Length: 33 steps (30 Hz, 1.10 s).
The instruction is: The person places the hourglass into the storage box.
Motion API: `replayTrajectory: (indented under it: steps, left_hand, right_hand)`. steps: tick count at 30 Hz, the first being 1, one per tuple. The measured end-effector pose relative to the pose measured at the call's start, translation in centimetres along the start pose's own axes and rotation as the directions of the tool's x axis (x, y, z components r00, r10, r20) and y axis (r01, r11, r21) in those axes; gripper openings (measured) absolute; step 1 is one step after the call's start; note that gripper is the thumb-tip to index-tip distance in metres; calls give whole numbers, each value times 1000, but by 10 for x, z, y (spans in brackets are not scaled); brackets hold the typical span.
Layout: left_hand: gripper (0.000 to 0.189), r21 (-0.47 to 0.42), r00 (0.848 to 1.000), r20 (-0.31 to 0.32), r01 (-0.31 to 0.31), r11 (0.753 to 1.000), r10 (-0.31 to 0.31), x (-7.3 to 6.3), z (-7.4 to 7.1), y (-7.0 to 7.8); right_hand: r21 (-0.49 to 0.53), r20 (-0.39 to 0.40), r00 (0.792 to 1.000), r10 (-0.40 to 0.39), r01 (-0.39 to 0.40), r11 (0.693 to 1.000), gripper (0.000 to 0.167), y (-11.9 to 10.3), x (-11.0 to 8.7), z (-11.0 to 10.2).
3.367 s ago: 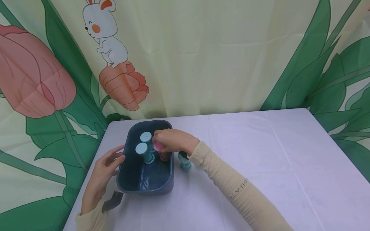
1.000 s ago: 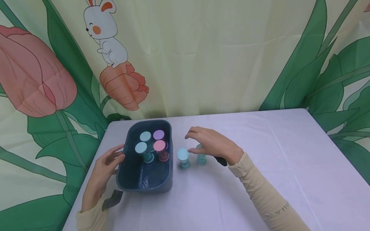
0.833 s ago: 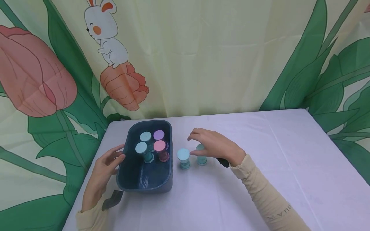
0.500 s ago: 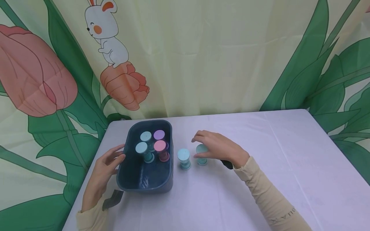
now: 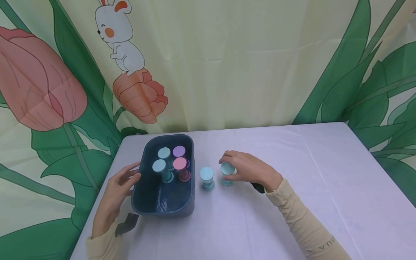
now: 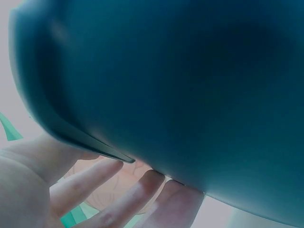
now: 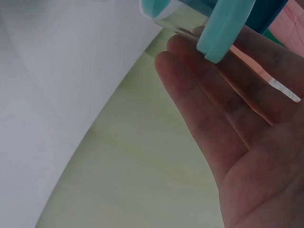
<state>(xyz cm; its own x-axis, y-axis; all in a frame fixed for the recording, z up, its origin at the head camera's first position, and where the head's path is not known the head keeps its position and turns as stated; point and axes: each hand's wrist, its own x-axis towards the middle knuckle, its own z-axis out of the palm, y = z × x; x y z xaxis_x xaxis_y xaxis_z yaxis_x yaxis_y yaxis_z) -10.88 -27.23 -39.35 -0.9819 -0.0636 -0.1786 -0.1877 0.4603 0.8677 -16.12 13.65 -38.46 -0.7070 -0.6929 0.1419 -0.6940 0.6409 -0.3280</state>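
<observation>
right hand (image 5: 248, 170) curled round a teal-lidded jar (image 5: 227, 169), upright on the desk (image 5: 292, 173), just right of a second light-blue-lidded jar (image 5: 206, 177). left hand (image 5: 115, 195) open, straight fingers (image 6: 137, 190) against the outer left wall of the dark blue bin (image 5: 169, 206). inside the bin: two blue-lidded jars, one purple-lidded, one pink-lidded, all upright.

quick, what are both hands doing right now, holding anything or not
Left hand: open, straight fingers resting against the side of the dark bin.
Right hand: fingers curled around the teal jar standing on the table, gripping it.
</observation>
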Motion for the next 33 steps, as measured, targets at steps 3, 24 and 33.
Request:
replayTrajectory:
  steps: [3,24,33]
  left_hand:
    - [61,4,1000,1,1,1000,-1,0,0,0]
    - [61,5,1000,-2,-15,1000,15,0,0,0]
    - [62,-5,1000,3,-15,1000,15,-1,0,0]
  right_hand:
    - [9,15,1000,3,-3,1000,37,1,0,1]
    - [-5,7,999,-35,35,999,34,-1,1,-5]
    - [-24,-32,998,-53,52,998,33,-5,4,-16]
